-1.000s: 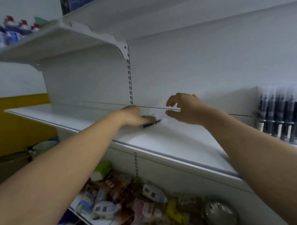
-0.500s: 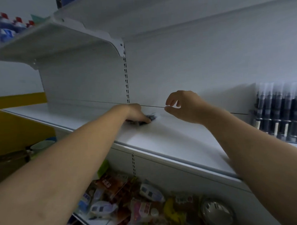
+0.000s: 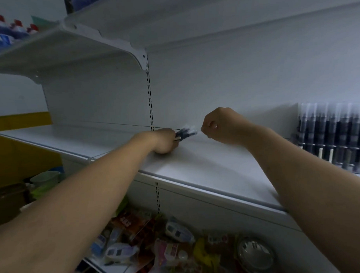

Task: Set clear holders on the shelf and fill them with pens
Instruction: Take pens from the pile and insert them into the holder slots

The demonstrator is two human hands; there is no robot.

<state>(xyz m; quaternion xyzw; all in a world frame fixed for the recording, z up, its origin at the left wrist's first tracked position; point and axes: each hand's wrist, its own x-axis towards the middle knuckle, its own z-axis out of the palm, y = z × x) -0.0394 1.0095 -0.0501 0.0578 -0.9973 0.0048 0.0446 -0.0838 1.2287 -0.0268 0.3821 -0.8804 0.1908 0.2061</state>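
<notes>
My left hand (image 3: 165,142) rests on the white shelf (image 3: 206,168) and grips a bundle of dark pens (image 3: 185,132) whose clear-capped ends point right. My right hand (image 3: 221,124) hovers just right of the pen tips with its fingers curled; nothing shows in it. At the right end of the shelf stand clear holders (image 3: 334,135) filled with rows of dark upright pens.
An upper shelf (image 3: 59,48) at left carries bottles with red caps (image 3: 4,30). A slotted upright (image 3: 149,92) runs down the back panel. Below the shelf lies a lower tier with packaged goods (image 3: 158,239) and a round tin (image 3: 254,254).
My left hand has gathered the pens off the shelf into a gripped bundle. My right hand's fingers have curled in tighter and it has shifted a little to the right.
</notes>
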